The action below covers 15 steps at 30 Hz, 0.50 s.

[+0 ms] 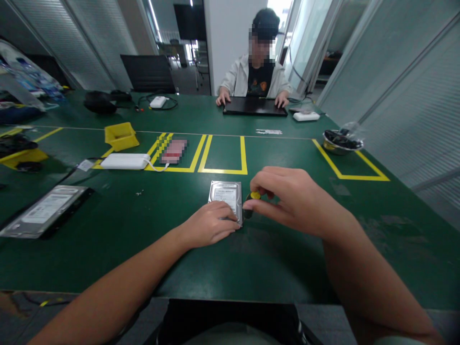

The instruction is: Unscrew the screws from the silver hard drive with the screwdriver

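A silver hard drive [225,189] with a white label lies on the green table in front of me. My left hand [212,223] is laid over its near part, fingers curled across it to the right edge and covering much of the label. Just right of the drive, my right hand [278,199] pinches a small black and yellow screwdriver [255,195] between thumb and fingers. The rest of the screwdriver is partly hidden, and whether its tip touches the drive I cannot tell.
Left of me lies a larger drive [45,208]. Beyond are a white power strip [125,161], a yellow bin [121,136] and a pixelated phone-like object [174,151]. A metal bowl [341,143] stands at right. Across the table, a person [257,72] handles a black flat panel [255,106].
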{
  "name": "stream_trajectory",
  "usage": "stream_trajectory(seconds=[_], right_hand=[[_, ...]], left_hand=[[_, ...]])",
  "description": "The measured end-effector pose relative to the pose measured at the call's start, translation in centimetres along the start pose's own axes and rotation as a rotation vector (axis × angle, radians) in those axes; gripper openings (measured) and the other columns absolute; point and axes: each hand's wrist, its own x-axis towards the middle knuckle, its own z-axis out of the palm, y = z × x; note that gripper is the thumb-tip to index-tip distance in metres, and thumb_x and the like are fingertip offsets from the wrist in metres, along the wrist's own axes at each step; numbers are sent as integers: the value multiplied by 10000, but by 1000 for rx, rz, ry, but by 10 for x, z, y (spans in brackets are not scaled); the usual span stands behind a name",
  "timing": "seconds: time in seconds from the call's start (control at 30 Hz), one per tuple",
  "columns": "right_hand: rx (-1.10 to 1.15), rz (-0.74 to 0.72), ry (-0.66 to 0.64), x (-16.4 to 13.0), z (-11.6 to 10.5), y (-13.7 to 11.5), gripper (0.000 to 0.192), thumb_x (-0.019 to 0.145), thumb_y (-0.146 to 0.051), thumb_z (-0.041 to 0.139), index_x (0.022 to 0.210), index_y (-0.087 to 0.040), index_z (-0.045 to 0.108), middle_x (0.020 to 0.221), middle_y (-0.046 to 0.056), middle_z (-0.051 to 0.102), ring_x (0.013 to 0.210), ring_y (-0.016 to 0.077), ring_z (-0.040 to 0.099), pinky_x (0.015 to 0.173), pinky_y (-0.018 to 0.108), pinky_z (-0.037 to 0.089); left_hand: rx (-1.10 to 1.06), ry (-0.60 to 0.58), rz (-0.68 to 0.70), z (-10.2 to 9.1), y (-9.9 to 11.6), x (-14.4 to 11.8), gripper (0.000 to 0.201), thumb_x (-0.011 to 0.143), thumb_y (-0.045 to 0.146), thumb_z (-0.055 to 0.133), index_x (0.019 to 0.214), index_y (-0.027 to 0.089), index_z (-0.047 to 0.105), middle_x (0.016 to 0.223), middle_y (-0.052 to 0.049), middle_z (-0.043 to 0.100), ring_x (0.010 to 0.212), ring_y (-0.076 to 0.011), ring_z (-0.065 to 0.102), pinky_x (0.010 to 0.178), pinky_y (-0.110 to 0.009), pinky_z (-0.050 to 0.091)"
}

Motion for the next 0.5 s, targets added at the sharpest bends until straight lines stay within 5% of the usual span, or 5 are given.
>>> stream_trajectory(seconds=[0.23, 0.5], right_hand=[[65, -33, -30, 2, -5, -3, 124, 936, -231, 548, 950, -138, 628, 886, 43, 575, 799, 152, 516, 701, 275, 378], [186, -135, -45, 0, -6, -4, 234, 892, -69, 478, 1038, -144, 646, 1053, 74, 624, 949, 160, 565, 849, 283, 433]], left_hand=[[-3, 19, 0, 1, 0, 0, 195, 966, 246, 543, 1063, 214, 710, 1033, -66, 697, 1021, -222, 606, 886, -380, 480], [-5, 18, -4, 1, 0, -1, 186, 956, 247, 561, 1061, 218, 712, 1049, -56, 695, 994, -222, 606, 880, -387, 485]])
